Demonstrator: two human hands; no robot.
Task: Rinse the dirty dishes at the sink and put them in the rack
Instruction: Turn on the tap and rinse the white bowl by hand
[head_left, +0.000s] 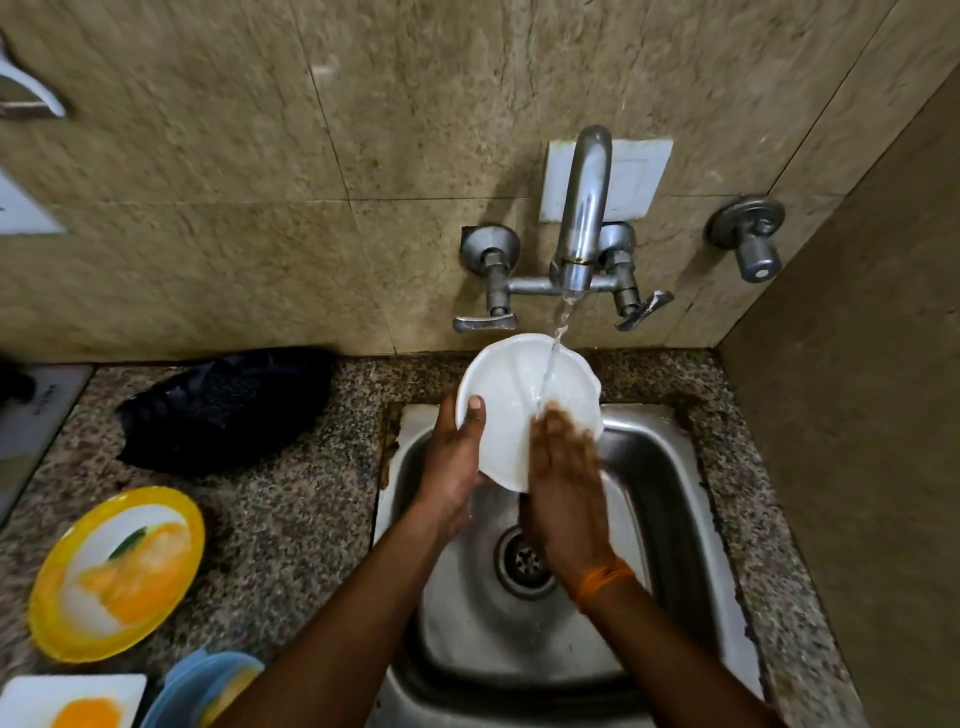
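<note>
White plate under tap stream, left hand grip clamped on rim, right hand flat on it

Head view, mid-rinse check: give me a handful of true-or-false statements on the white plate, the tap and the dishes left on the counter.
1. Water from the tap is running onto the white plate. True.
2. The left hand grips the plate's edge, thumb on its face. True.
3. The right hand is turning a tap handle. False: it lies with straight fingers on the plate's face.
4. The yellow-rimmed plate lies in the sink. False: it lies on the granite counter, left of the sink.
5. The white plate rests on the sink floor. False: it is held tilted above the basin.
</note>
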